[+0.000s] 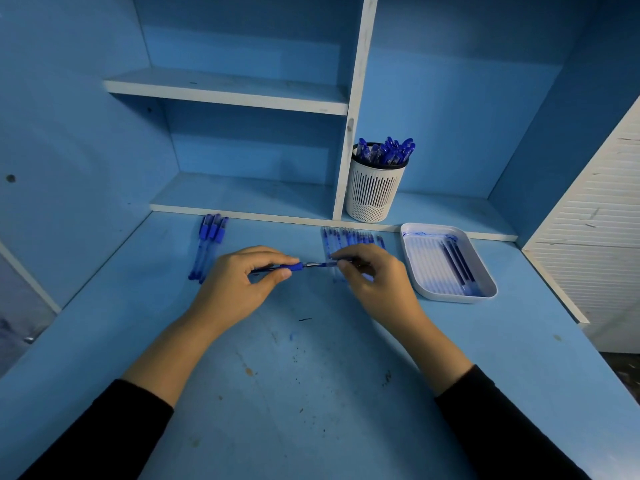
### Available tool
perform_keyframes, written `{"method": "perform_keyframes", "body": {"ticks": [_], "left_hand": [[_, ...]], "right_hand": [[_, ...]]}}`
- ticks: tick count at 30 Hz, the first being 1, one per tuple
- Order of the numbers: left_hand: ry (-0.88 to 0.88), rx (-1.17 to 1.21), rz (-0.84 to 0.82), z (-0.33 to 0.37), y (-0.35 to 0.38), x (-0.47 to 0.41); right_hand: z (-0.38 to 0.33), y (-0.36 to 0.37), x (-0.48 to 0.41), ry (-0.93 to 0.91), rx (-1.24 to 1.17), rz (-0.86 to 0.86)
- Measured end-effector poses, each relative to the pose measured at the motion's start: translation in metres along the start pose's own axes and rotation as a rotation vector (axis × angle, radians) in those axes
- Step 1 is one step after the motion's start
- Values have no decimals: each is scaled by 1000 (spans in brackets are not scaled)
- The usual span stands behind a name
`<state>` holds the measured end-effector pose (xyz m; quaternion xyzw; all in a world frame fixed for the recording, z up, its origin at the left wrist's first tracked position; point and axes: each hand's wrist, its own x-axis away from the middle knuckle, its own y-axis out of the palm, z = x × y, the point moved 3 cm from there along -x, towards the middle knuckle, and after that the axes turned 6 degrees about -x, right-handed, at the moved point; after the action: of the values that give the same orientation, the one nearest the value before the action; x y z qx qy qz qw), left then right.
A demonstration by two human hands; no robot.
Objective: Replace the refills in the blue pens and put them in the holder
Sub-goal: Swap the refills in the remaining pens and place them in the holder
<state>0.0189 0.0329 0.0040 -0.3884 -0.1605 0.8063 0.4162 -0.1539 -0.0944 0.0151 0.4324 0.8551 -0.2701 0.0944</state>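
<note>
The left hand (235, 285) hides most of the pen barrel (292, 267). The right hand (377, 282) pinches a small blue piece (329, 264) too blurred to name.

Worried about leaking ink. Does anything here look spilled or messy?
Yes. Blue ink is smeared along the far edge of the white tray, and small blue and dark stains dot the middle of the desk. Nothing else looks askew.

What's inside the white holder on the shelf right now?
Blue pens stand bunched in the holder, tops sticking above the rim. Its slotted wall hides their lower barrels, so the exact count is unclear.
</note>
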Motion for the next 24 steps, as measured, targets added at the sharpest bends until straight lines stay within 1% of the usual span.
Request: {"method": "perform_keyframes", "body": {"ticks": [7, 11, 18, 24], "left_hand": [[22, 2, -8, 5, 8, 2], [33, 24, 11, 8, 12, 4], [50, 13, 19, 7, 16, 5], [48, 26, 23, 10, 15, 2]], "right_hand": [[-6, 13, 5, -51, 14, -82], [-6, 16, 10, -56, 9, -42], [-4, 15, 11, -55, 7, -37], [-11, 17, 12, -99, 55, 6]]}}
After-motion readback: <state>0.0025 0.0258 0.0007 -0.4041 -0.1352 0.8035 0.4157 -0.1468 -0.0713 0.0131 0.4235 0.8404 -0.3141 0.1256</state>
